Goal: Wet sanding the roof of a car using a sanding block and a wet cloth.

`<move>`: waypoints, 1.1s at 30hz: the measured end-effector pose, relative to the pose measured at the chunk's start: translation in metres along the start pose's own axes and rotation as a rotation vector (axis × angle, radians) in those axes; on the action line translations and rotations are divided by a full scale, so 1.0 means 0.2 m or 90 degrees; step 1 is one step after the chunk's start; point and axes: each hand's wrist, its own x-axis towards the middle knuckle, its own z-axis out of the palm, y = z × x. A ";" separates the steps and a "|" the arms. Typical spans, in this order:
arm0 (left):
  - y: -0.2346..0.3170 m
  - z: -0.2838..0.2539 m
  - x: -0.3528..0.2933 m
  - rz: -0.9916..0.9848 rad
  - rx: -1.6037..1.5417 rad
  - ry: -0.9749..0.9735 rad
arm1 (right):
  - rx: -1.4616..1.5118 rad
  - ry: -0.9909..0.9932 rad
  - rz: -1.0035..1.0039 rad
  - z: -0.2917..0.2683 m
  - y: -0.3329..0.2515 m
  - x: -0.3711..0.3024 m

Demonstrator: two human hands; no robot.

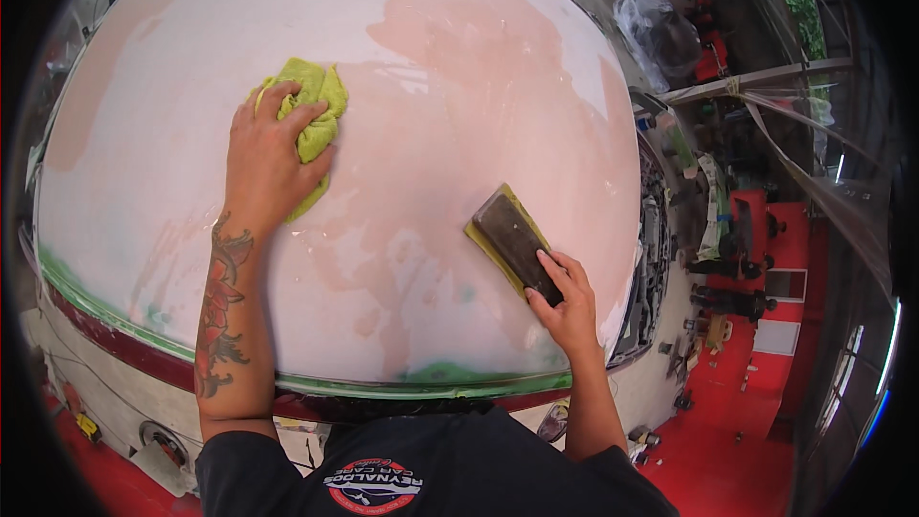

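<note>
A large car panel (383, 182), white with wet pinkish patches, spreads out in front of me. My left hand (273, 148) grips a bunched yellow-green cloth (311, 105) against the panel, left of its middle. To the right, my right hand (565, 302) holds the near end of a dark sanding block (512, 235). Yellowish sandpaper (481, 241) shows along the edges of the block, which lies tilted on the panel with its far end to the left. My right thumb and fingers sit on opposite sides of it.
Green masking (459, 390) lines the panel's near edge, above dark red bodywork (124, 340). On the right are an exposed engine bay (651, 230), red floor (708, 402) and people (737, 302) in dark clothes. A plastic-wrapped object (661, 33) stands at the far right.
</note>
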 end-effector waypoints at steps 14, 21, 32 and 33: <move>0.00 0.00 0.01 -0.002 -0.010 0.000 | -0.153 0.013 -0.040 0.07 -0.07 0.06; -0.02 0.00 0.02 -0.011 -0.026 -0.013 | -0.112 0.036 -0.037 0.12 -0.14 -0.19; 0.05 -0.01 0.02 -0.024 -0.028 -0.015 | -0.183 0.124 -0.018 0.08 0.38 1.02; 0.07 -0.01 0.03 -0.001 -0.039 -0.004 | -0.213 0.142 0.016 0.04 0.44 1.18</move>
